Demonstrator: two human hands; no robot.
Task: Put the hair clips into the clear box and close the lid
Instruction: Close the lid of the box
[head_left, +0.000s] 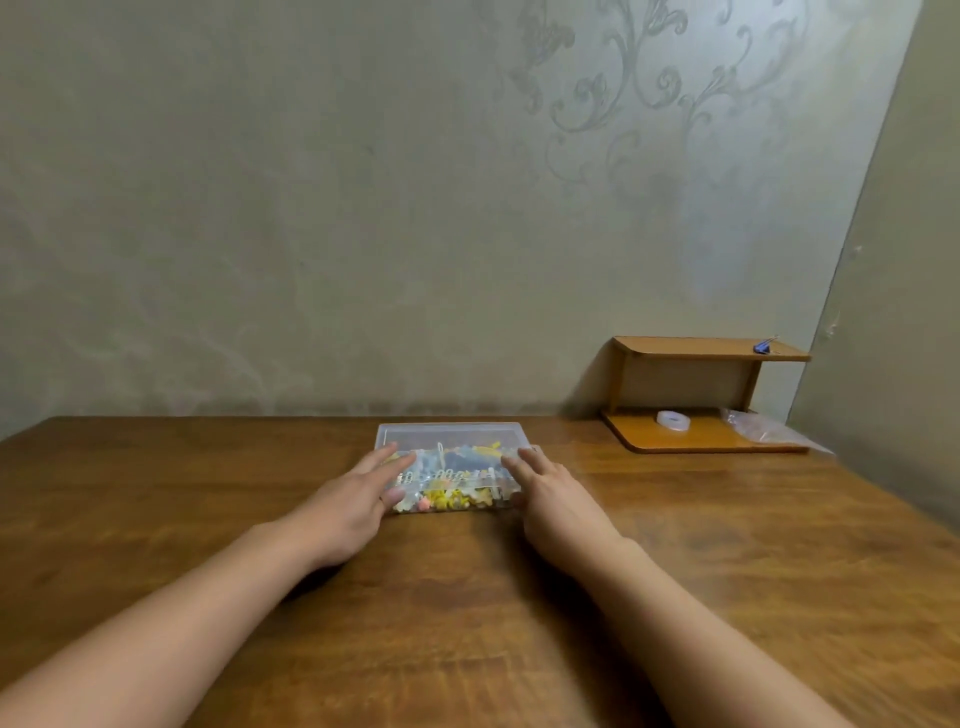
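A clear plastic box (451, 435) lies on the wooden table (208, 493) near the wall, its lid down over the contents. Through the plastic I see several colourful hair clips (451, 500), yellow, pink and blue. My left hand (358, 499) lies flat on the box's left end, fingers straight over the lid and thumb against the front wall. At the right end my right hand (553, 499) mirrors it, fingers stretched onto the lid. Parts of the box's ends are hidden under both hands.
A small two-tier wooden shelf (701, 400) stands at the back right corner against the wall. It carries a roll of clear tape (674, 420), a plastic bag (769, 431) and, on top, a blue binder clip (763, 346).
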